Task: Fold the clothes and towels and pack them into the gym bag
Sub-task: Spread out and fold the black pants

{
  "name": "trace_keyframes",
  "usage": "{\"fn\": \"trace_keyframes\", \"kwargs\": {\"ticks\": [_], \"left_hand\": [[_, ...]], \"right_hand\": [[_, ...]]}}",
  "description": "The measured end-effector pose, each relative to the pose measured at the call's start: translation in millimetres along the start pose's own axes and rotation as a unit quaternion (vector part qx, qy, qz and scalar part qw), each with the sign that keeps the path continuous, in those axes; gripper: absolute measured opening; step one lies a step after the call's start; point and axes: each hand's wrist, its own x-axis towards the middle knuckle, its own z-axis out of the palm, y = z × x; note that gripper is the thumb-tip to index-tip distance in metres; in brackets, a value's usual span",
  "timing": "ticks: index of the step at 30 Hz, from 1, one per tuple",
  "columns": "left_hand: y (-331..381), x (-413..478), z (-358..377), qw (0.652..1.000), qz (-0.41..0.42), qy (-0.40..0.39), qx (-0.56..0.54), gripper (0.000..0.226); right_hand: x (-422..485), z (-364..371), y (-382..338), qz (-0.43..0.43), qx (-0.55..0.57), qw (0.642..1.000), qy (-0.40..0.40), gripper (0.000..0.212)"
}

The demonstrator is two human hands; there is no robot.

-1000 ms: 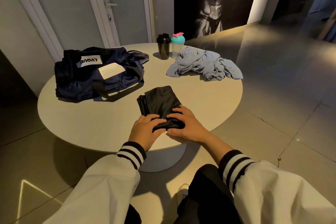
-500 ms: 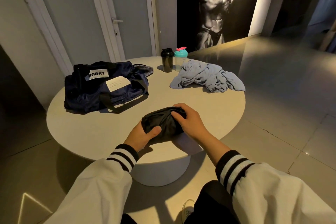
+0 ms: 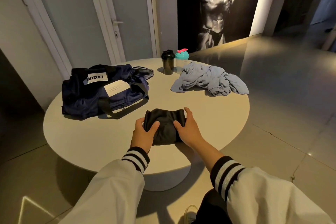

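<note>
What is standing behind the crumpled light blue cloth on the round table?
A black shaker bottle and a clear shaker bottle with a teal lid. The light blue cloth hides part of the clear bottle's base.

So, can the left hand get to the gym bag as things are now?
Probably yes: only bare table lies between the left hand and the gym bag, but that hand grips the black garment, so it is busy.

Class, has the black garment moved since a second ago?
Yes. The far end of the black garment, earlier near the gym bag, has come back toward the near edge of the table, folded between left hand and right hand.
</note>
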Motion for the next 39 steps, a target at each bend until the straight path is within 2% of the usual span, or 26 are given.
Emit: {"fn": "trace_keyframes", "kwargs": {"ticks": [4, 8, 11, 14, 16, 20, 24, 31, 35, 37, 39], "left_hand": [[-4.7, 2.7, 5.2, 0.997, 0.015, 0.045, 0.058, 0.035], [-0.7, 3.9, 4.8, 0.989, 0.070, 0.075, 0.107, 0.039], [-2.0, 17.9, 3.5, 0.987, 0.070, 0.055, 0.135, 0.035], [1.0, 40.7, 2.3, 0.996, 0.016, 0.015, 0.090, 0.036], [3.0, 62.0, 0.2, 0.998, 0.003, 0.015, 0.060, 0.036], [7.9, 103.5, -11.6, 0.999, 0.019, 0.027, 0.018, 0.034], [44.7, 124.9, -30.4, 1.000, 0.022, 0.022, 0.000, 0.031], [149.9, 129.7, -86.5, 0.994, -0.105, 0.000, -0.036, 0.049], [194.6, 126.5, -117.3, 0.975, -0.185, -0.020, -0.122, 0.026], [201.4, 127.4, -133.1, 0.954, -0.245, -0.045, -0.165, 0.036], [201.8, 133.9, -147.2, 0.942, -0.262, -0.053, -0.205, 0.050]], "right_hand": [[0.2, 9.3, 2.3, -0.005, -0.078, 0.997, 0.004, 0.054], [11.4, 9.7, 0.1, -0.018, -0.126, 0.990, -0.062, 0.040], [18.7, 12.9, -7.0, -0.018, -0.043, 0.998, -0.046, 0.030], [33.8, 23.7, -9.7, -0.032, 0.024, 0.999, 0.003, 0.029], [54.1, 35.2, -10.4, -0.051, 0.042, 0.998, 0.016, 0.030], [96.5, 51.4, -19.2, -0.066, 0.086, 0.994, 0.028, 0.031], [121.6, 49.7, -53.6, -0.023, 0.138, 0.990, 0.008, 0.033], [132.8, 27.6, -166.3, 0.024, 0.171, 0.985, 0.004, 0.035], [135.7, 19.4, -223.9, 0.053, 0.203, 0.978, 0.012, 0.036], [139.6, 25.4, -241.6, 0.052, 0.199, 0.979, 0.001, 0.034], [145.0, 36.2, -253.8, 0.054, 0.197, 0.979, -0.012, 0.035]]}}
